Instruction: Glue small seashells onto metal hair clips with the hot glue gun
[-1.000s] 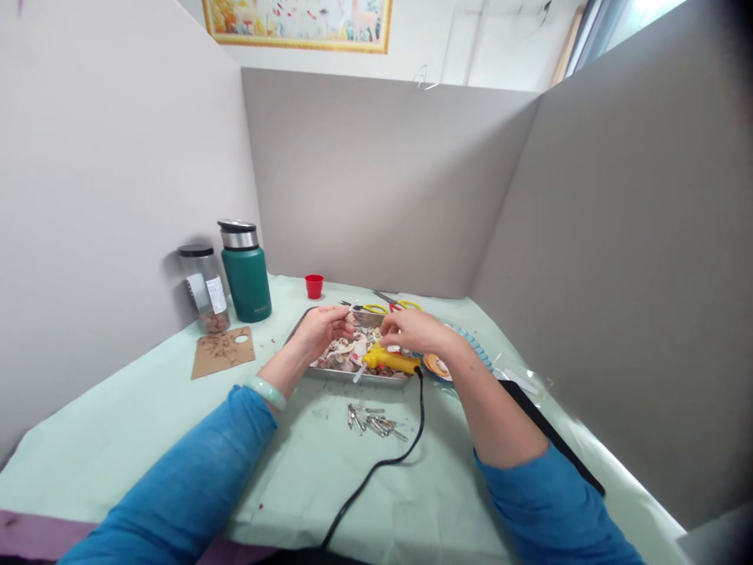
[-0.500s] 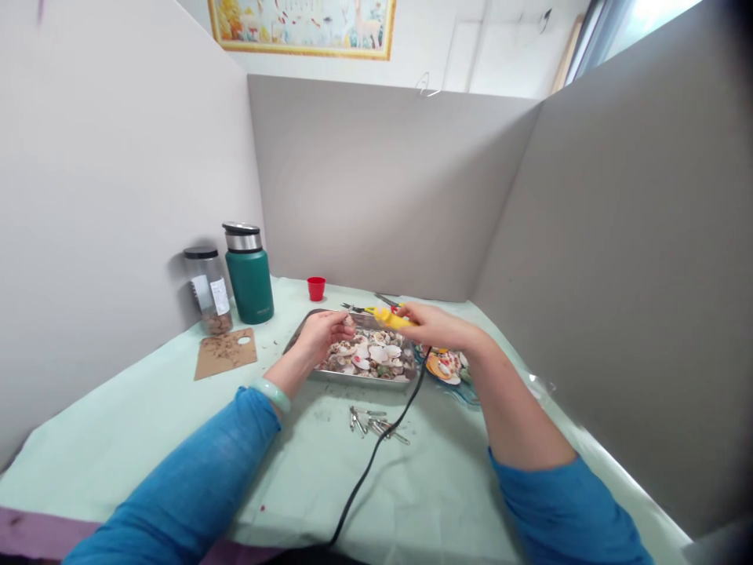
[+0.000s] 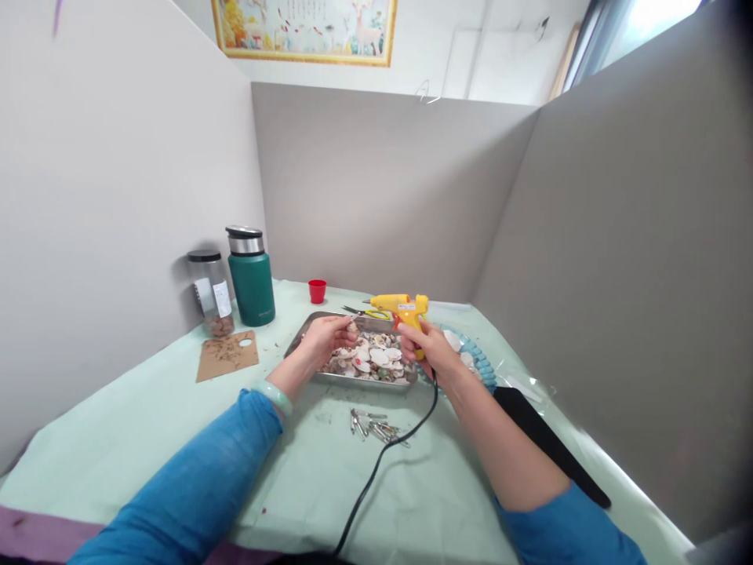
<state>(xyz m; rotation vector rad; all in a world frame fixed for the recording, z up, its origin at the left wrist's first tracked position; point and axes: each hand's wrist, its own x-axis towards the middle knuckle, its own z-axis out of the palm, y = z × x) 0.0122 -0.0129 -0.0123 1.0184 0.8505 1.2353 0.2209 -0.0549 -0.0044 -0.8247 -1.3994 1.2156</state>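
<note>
My right hand [image 3: 424, 345] is wrapped round the handle of a yellow glue gun [image 3: 391, 303], whose nozzle points left above the back of a metal tray [image 3: 365, 380]. Its black cord [image 3: 377, 464] runs down to the front edge. Over the tray's left part, my left hand [image 3: 329, 339] pinches a small shell [image 3: 352, 326]. Many shells [image 3: 380, 356] fill the tray. Partly behind my right hand is a blue scalloped plate [image 3: 483, 366] with shells on it.
Metal clips [image 3: 376, 428] lie in front of the tray. Scissors [image 3: 376, 314] and a red cup [image 3: 317, 292] are behind. At left stand a green bottle [image 3: 252, 286] and a jar [image 3: 210, 294] beside cardboard [image 3: 227, 355]. A black flat object [image 3: 553, 443] lies right.
The glue gun has been raised upright in my right hand, its handle now gripped. More of the blue plate and the black object show. My left hand has barely moved.
</note>
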